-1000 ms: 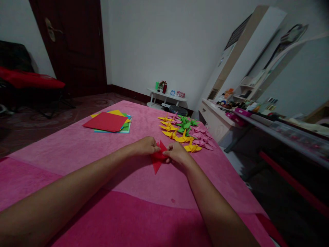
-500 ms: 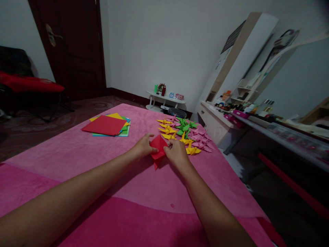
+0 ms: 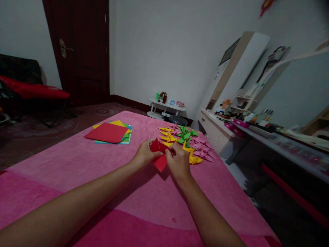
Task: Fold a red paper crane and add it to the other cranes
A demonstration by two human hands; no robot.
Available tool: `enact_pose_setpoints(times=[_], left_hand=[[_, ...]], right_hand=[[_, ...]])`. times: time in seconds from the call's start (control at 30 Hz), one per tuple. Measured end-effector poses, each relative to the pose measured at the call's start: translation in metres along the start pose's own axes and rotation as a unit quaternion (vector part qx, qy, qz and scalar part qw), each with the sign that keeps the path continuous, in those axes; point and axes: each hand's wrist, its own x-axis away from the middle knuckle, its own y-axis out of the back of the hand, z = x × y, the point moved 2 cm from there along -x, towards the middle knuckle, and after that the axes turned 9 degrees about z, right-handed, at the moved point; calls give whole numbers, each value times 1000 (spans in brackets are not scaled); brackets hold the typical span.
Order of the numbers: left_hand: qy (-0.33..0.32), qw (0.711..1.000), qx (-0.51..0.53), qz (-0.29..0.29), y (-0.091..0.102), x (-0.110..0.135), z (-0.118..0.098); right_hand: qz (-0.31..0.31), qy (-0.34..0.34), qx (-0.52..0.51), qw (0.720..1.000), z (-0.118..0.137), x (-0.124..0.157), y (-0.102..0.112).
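A partly folded piece of red origami paper [image 3: 160,162] is held between my two hands, above the pink cloth. My left hand [image 3: 146,152] pinches its left side, thumb on the near face. On the right edge, the thumb and fingers of my right hand [image 3: 178,158] grip the paper. Just past my right hand lie several folded paper cranes: yellow cranes [image 3: 168,137], green cranes [image 3: 184,135] and pink cranes [image 3: 203,147]. To the left is a stack of square coloured sheets with a red sheet [image 3: 106,132] on top.
The pink cloth [image 3: 102,185] covers the surface under my hands. On the right stands a dressing table [image 3: 218,128] crowded with small bottles and boxes. A small white shelf [image 3: 167,106] stands by the far wall, and a red folding chair [image 3: 36,91] at the left.
The red paper has turned and its folds sit differently, with a wider flap now pointing down. My hands still grip both sides. The whole view has shifted slightly.
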Motion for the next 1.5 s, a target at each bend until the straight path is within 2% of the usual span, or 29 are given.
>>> enact_pose_setpoints(times=[0.1,0.23,0.43,0.67,0.8,0.9,1.0,1.1,1.27,1.5], left_hand=[[-4,1000,27,2,5,-1,-1],[12,991,132,31,10,-3,-6],[19,974,217,59,5,2,-6],[30,977,192,88,3,8,-8],[-12,976,168,136,2,9,-13],[-46,977,148,149,1,10,-16],[-64,975,150,150,-1,12,-17],[-47,974,170,145,-4,13,-18],[-20,977,200,68,-6,15,-20],[-11,977,210,21,-11,21,-26]], right_hand=[[-25,16,-77,997,11,1,8],[-103,16,-146,984,21,0,28],[-54,48,-158,985,31,2,31],[-56,63,-132,988,38,7,28],[-67,65,-120,988,36,8,27],[-78,68,-116,988,35,9,26],[-95,77,-114,986,34,9,24],[-106,83,-119,984,33,9,24],[-112,94,-143,979,32,10,23],[-115,101,-141,978,33,10,20]])
